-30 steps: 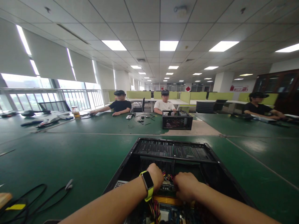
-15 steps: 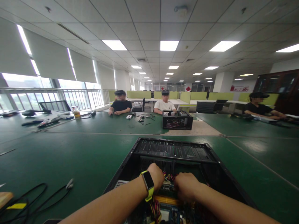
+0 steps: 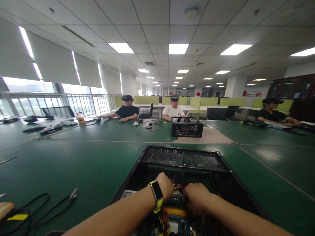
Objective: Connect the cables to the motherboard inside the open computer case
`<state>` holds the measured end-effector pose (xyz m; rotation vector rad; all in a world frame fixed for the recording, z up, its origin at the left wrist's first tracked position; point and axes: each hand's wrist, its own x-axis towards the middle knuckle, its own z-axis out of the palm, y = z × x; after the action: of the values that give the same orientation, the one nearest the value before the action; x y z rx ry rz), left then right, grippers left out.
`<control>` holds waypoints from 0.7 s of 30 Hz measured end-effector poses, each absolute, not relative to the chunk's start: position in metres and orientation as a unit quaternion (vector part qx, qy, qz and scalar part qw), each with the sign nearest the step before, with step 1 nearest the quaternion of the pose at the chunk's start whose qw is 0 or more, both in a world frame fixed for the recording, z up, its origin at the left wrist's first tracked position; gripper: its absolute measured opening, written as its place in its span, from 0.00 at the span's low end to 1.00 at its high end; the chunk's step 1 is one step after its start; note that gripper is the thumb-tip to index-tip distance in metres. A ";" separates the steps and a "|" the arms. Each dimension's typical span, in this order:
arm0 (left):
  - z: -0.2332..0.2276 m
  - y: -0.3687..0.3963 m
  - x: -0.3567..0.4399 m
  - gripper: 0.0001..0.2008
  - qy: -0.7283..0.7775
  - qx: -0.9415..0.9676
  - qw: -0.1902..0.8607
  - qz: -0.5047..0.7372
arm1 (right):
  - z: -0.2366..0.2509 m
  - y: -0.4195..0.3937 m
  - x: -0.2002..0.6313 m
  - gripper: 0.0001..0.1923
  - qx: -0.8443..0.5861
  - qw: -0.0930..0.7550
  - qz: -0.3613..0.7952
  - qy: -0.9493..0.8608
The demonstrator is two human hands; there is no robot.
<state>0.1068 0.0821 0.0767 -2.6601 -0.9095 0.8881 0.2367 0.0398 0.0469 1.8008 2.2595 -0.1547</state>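
Note:
An open black computer case [image 3: 222,164] lies flat in front of me, its inside facing up. Both my hands reach into it, over the motherboard [image 3: 180,220]. My left hand [image 3: 164,187], with a lime-strapped watch [image 3: 157,193] on the wrist, is closed, and its fingertips are hidden from me. Close by on the right, my right hand [image 3: 197,198] is curled, knuckles up, its fingertips also out of sight. Thin coloured wires [image 3: 176,186] show in the gap between the hands. More bundled wires [image 3: 164,223] and a yellow strip [image 3: 174,211] lie nearer to me.
Black cables [image 3: 49,206] lie on the green table [image 3: 81,167] to the left. Beyond the case stands a second black case [image 3: 187,127]. Small parts [image 3: 149,125] and a jar [image 3: 80,118] are farther back. Several people sit around the far side.
My hands have stayed almost in place inside the case. Across the table, the person in black at the left has stretched an arm out toward the jar side.

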 end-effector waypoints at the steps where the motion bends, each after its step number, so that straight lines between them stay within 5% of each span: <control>1: 0.077 0.082 0.107 0.16 -0.306 -0.899 0.096 0.298 | 0.047 0.040 0.237 0.15 0.617 0.124 -0.054 0.775; 10: 0.070 0.085 0.106 0.16 -0.313 -0.902 0.095 0.283 | 0.049 0.039 0.236 0.15 0.620 0.128 -0.070 0.771; 15: 0.070 0.085 0.106 0.17 -0.318 -0.899 0.090 0.286 | 0.073 0.036 0.232 0.09 0.614 0.061 -0.064 0.785; 21: 0.068 0.088 0.107 0.15 -0.329 -0.896 0.084 0.287 | 0.150 -0.013 0.219 0.23 0.322 -0.152 -0.490 0.795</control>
<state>0.1072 0.0885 0.0678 -2.6732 -0.9826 0.8575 0.2189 -0.0130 0.1498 1.1233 2.7740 -1.7098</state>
